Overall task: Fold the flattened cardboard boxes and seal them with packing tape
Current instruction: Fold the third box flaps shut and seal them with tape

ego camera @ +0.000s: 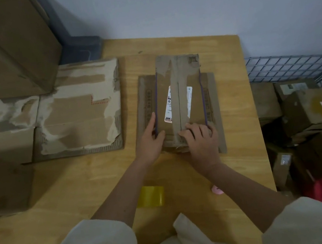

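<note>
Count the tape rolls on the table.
1. The yellow tape roll lies on the table near the front edge, between the forearms. Others may be hidden.

Small brown box [180, 98] sits mid-table, top flaps closed, white label across the seam. Flat torn cardboard [75, 111] lies left. Yellowish tape roll [152, 196] near edge.
</note>
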